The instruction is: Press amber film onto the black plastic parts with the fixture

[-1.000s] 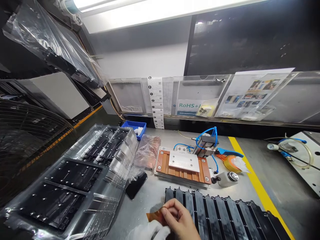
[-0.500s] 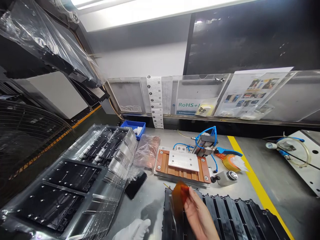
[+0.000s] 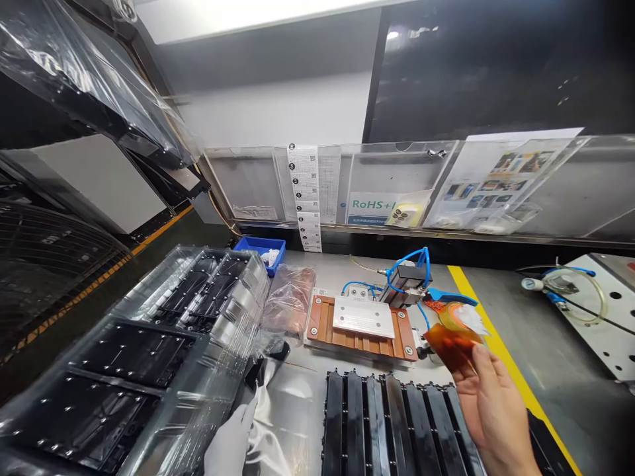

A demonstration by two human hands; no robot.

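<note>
My bare right hand (image 3: 491,396) pinches a translucent amber film sheet (image 3: 454,347) between thumb and fingers. The sheet is held up over the right part of a row of long black ribbed parts (image 3: 372,423), in front of a small bottle it mostly hides. My left hand (image 3: 231,433), in a white glove, is closed at the lower left on a crumpled, shiny white thin sheet (image 3: 268,423); whether this is cloth or plastic I cannot tell. Beside it a black phone (image 3: 280,354) lies partly covered.
An orange-brown fixture (image 3: 322,324) with a metal plate (image 3: 364,318) and blue air hoses stands behind the black parts. Plastic trays (image 3: 238,324) with black parts fill the left. A blue bin (image 3: 275,264), a wrapped brown stack (image 3: 290,301) and a tape roll (image 3: 461,316) are farther back.
My right hand has moved right with the amber film, away from the left end of the black parts. My left hand now has the shiny white sheet, which did not show before.
</note>
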